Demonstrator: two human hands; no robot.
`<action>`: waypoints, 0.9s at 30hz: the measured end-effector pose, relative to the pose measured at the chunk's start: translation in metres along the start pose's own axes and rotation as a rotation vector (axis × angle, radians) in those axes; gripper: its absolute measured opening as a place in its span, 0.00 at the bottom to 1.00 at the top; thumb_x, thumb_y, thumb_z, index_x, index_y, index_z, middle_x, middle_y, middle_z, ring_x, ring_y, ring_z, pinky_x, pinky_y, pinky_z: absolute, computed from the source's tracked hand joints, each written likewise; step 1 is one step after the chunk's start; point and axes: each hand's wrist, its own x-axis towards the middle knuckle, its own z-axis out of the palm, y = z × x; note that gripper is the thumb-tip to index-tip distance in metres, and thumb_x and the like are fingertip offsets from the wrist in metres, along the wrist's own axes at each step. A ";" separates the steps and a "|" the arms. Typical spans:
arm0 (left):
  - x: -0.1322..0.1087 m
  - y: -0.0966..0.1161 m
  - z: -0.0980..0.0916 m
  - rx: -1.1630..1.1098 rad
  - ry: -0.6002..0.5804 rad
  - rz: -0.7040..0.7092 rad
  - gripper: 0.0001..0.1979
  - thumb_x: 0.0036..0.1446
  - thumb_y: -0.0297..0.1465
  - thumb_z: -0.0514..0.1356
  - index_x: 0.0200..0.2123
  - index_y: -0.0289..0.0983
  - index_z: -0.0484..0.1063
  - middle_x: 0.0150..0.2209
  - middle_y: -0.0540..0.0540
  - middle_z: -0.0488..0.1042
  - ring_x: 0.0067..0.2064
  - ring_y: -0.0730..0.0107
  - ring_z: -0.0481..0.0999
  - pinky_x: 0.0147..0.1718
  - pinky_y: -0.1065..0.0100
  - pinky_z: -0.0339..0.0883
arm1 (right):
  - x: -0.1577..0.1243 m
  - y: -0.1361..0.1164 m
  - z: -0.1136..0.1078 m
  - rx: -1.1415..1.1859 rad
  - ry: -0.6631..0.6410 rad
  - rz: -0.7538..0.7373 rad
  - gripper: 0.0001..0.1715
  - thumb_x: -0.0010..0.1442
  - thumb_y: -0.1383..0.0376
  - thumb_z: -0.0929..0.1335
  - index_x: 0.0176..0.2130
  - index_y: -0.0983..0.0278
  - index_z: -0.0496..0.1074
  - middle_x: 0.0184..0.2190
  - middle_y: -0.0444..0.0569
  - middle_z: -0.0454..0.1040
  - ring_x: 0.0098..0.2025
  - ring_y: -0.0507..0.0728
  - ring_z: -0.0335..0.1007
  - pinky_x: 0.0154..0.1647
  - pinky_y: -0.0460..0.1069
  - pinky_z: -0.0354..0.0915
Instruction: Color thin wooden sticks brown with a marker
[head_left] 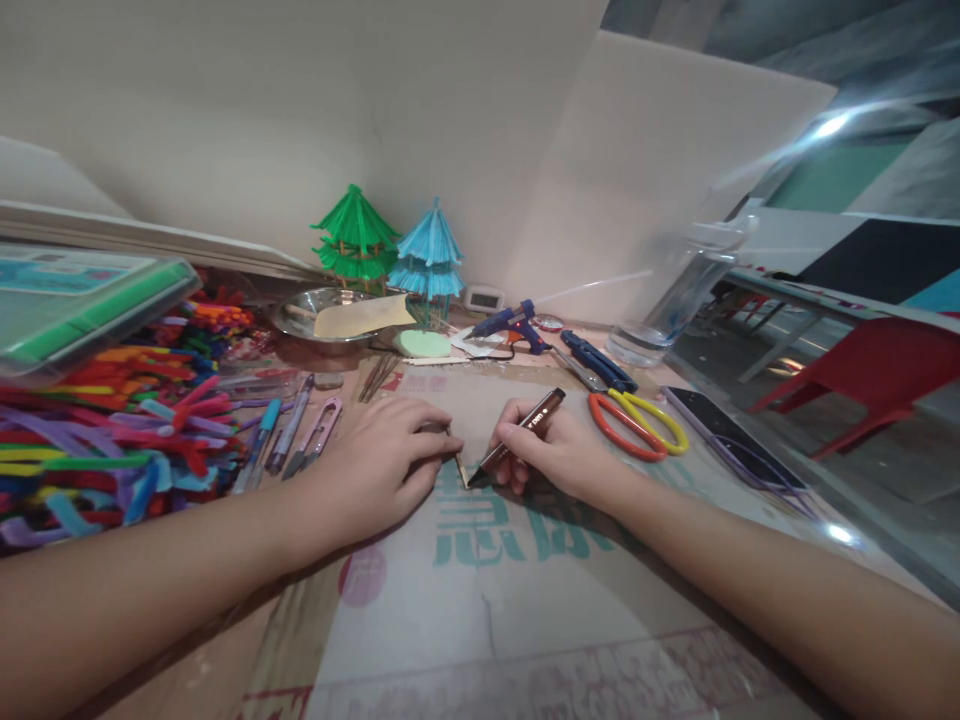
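My left hand (397, 455) rests on the printed cardboard sheet (420, 620), its fingers closed on a short thin wooden stick (462, 470). The stick's near end points toward me; its other end is hidden by my fingers. In my right hand (551, 450) is a brown marker pen (532, 420), gripped as for writing. Its dark tip meets or nearly meets the stick's near end; I cannot tell which. Just beyond my left hand lie several thin brown sticks (379, 375).
Colourful pipe cleaners (150, 440) heap at left beside a plastic box (90, 310). Behind stand green (355, 240) and blue (429, 250) pagoda models, a metal bowl (292, 325) and a glue gun (510, 322). Scissors (637, 425), a phone (727, 435) and a clear jug (667, 300) are at right.
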 end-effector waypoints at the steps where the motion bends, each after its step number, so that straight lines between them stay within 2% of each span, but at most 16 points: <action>1: 0.000 0.000 0.000 0.001 -0.005 -0.001 0.17 0.61 0.28 0.51 0.48 0.42 0.76 0.50 0.42 0.72 0.52 0.56 0.70 0.52 0.51 0.63 | 0.000 0.000 0.000 0.009 0.007 -0.008 0.15 0.56 0.55 0.68 0.29 0.63 0.63 0.17 0.41 0.72 0.16 0.48 0.65 0.18 0.43 0.62; 6: 0.000 0.000 0.000 0.012 -0.027 -0.010 0.19 0.60 0.27 0.52 0.50 0.43 0.75 0.50 0.42 0.72 0.53 0.56 0.68 0.52 0.51 0.62 | 0.002 0.003 0.000 0.031 0.050 -0.051 0.17 0.57 0.53 0.68 0.30 0.63 0.63 0.18 0.41 0.72 0.16 0.48 0.67 0.19 0.43 0.62; 16: 0.000 0.000 0.001 0.008 -0.020 -0.005 0.18 0.61 0.27 0.51 0.49 0.43 0.76 0.51 0.42 0.71 0.54 0.56 0.68 0.53 0.51 0.62 | 0.002 0.000 -0.003 -0.003 -0.016 0.024 0.16 0.56 0.56 0.69 0.28 0.63 0.63 0.16 0.41 0.72 0.15 0.48 0.65 0.16 0.42 0.61; 23: 0.000 0.000 0.000 0.005 -0.027 -0.001 0.19 0.60 0.27 0.51 0.50 0.42 0.75 0.51 0.41 0.72 0.54 0.55 0.68 0.53 0.49 0.62 | 0.003 0.002 -0.001 0.063 0.028 -0.039 0.18 0.57 0.53 0.69 0.30 0.63 0.63 0.18 0.40 0.72 0.16 0.48 0.66 0.19 0.43 0.63; 27: 0.000 0.000 0.000 0.009 -0.034 -0.006 0.19 0.61 0.27 0.51 0.50 0.42 0.75 0.51 0.41 0.72 0.54 0.55 0.68 0.53 0.49 0.61 | 0.003 0.002 -0.002 0.040 0.028 -0.025 0.16 0.57 0.54 0.69 0.30 0.63 0.64 0.18 0.40 0.72 0.16 0.48 0.66 0.19 0.44 0.63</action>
